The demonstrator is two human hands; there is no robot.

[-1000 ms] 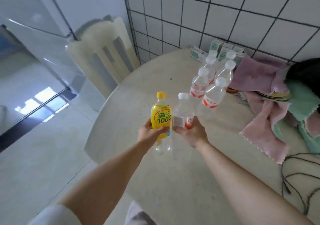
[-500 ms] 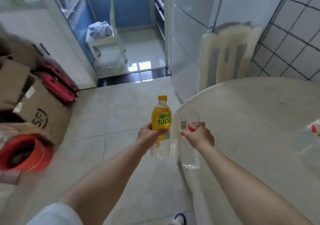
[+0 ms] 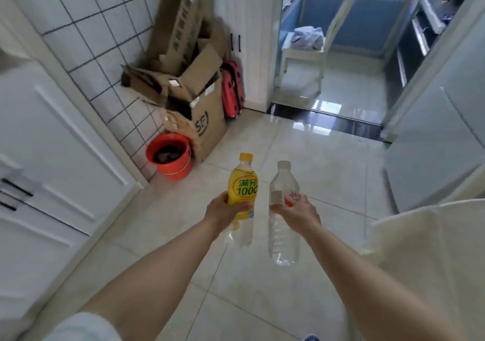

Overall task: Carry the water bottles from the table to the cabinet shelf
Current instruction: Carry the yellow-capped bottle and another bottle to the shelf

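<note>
A person is holding 2 bottles upright over a tiled floor [image 3: 262, 301]: the left hand [image 3: 223, 213] is gripping a yellow-labelled bottle [image 3: 242, 191], the right hand [image 3: 298, 213] a clear water bottle [image 3: 283, 183].

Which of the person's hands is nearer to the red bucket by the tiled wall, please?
Left. The left hand, gripping the yellow-labelled bottle, is below and right of the red bucket; the right hand, holding the clear water bottle, is farther right.
</note>
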